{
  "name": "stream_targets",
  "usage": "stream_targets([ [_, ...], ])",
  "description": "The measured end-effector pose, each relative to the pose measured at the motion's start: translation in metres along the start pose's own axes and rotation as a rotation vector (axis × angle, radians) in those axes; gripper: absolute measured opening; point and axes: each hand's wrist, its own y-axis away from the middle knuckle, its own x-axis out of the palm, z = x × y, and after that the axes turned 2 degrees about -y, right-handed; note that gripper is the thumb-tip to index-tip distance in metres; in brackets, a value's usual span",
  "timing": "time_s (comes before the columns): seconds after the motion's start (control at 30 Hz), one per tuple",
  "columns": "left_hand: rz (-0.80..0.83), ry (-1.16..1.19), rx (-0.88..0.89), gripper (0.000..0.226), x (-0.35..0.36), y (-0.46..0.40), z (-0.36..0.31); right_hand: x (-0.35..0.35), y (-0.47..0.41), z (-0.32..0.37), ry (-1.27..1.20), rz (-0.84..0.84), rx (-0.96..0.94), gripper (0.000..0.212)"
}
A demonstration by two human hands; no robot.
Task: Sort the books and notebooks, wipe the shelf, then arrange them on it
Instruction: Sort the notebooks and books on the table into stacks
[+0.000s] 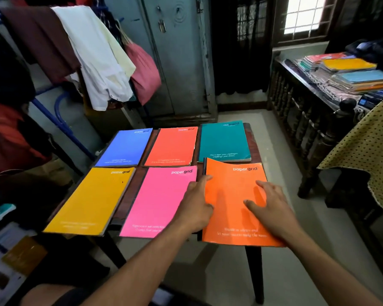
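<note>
- Left hand (196, 204): fingers (205, 180) straight, laid along the spine edge of the orange notebook (234, 202); gripping nothing.
- Right hand (272, 206): fingers spread and relaxed, flat on the orange cover; gripping nothing.
- Orange notebook: near right corner of the desk (255, 142), near edge overhanging, top corner over the teal notebook (224, 142).
- Neighbours: pink notebook (155, 199) just beside; yellow, blue and red ones complete the grid.
- Handling advice: slide it flat, squaring it with the pink one, clear of the teal.
</note>
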Motion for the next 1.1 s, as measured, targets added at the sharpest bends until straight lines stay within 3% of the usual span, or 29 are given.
stream_targets([
  [0.17,0.055,-0.019,-0.042,0.073,0.002,0.001,0.008,0.013,0.001,0.005,0.137,0.041,0.014,0.085],
  [0.3,-0.094,0.029,0.01,0.07,0.0,-0.003,0.008,0.014,-0.003,0.006,0.144,0.071,-0.005,0.086],
  [0.47,-0.208,0.412,0.067,0.057,-0.022,-0.005,0.012,0.014,-0.009,0.017,0.192,0.026,-0.147,0.094],
  [0.57,-0.307,0.6,0.093,0.059,-0.054,-0.008,0.033,0.01,-0.015,0.042,-0.019,0.062,-0.19,0.093],
  [0.7,-0.34,0.778,0.054,0.056,-0.105,-0.005,0.073,0.029,-0.03,0.09,-0.35,0.197,-0.252,0.072],
  [0.83,-0.462,0.669,-0.021,0.048,-0.152,0.002,0.122,0.087,-0.05,0.141,-0.506,0.234,-0.335,0.052],
  [0.97,-0.649,0.596,-0.124,0.035,-0.199,0.008,0.166,0.15,-0.055,0.196,-0.725,0.249,-0.369,0.051],
  [1.1,-0.595,0.631,-0.116,0.043,-0.233,0.012,0.205,0.193,-0.064,0.235,-0.809,0.216,-0.379,0.054],
])
